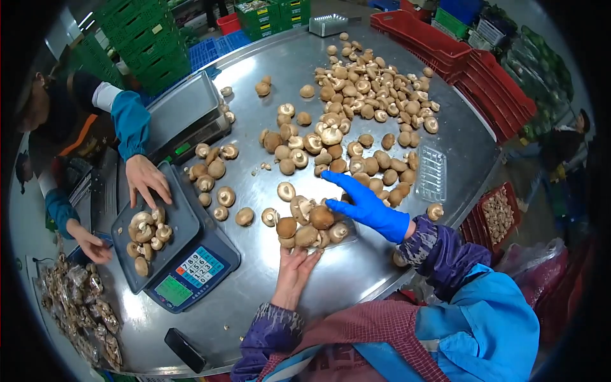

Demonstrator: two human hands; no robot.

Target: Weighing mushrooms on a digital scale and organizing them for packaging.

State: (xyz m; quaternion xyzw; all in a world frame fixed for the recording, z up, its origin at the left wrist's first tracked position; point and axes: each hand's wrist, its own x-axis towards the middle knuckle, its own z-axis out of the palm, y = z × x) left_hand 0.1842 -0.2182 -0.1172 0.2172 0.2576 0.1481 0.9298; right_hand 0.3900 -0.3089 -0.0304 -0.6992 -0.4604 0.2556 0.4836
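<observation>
Brown mushrooms (305,222) are heaped on a clear plastic tray (352,233) before me. My bare left hand (297,270) touches the near edge of this filled tray, its fingers partly hidden beneath the mushrooms. My right hand (370,207), in a blue glove, hovers just right of the heap with its fingers apart and holds nothing. Beyond it, a large pile of loose mushrooms (363,90) spreads over the steel table (267,281). On the left, mushrooms (145,234) lie on the dark pan of a digital scale (191,205), where a co-worker's hand (145,179) reaches in.
A second scale (184,110) stands behind the first. Bagged mushrooms (79,310) lie at the left, and a black phone (185,350) near the front edge. An empty clear tray (431,174) is at the right. Red crates (496,90) line the far right edge.
</observation>
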